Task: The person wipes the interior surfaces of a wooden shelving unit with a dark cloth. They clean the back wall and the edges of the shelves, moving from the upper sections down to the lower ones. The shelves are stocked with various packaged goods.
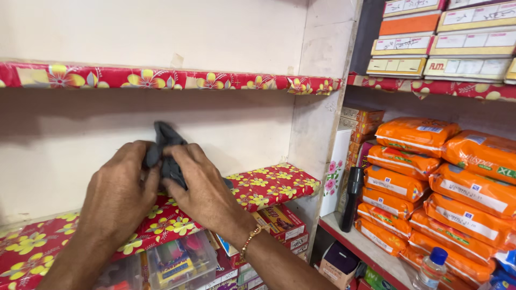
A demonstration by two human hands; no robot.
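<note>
We see both hands meeting on a crumpled dark grey cloth [167, 153], which they hold just above the front edge of a shelf covered in red paper with yellow flowers [271, 182]. The left hand [119, 190] has its fingers curled over the cloth's left side, clenched around a fold of it. The right hand [201, 185] grips the cloth from the right, its fingers bent over the fabric and its thumb pressing in; a thin beaded bracelet [251, 238] sits on that wrist. A peak of the cloth pokes up above the knuckles, against the pale back wall of the shelf bay.

Above, a second shelf edged in the same red flowered paper [161, 79] runs across the bay. Below the front edge of the lower shelf we make out a clear plastic box with small coloured items [177, 260] and, nearer the right corner, a red and yellow carton [282, 221].

Past the white upright divider, the neighbouring bay holds a stack of orange plastic packs [430, 182] that fills most of its shelf. A black cylindrical torch [352, 196] stands upright at that shelf's left edge, beside a white box printed with pink flowers [334, 172]. A clear bottle with a blue cap [432, 267] stands near the front edge. On the shelf above sit flat stacked cardboard boxes [446, 40].
</note>
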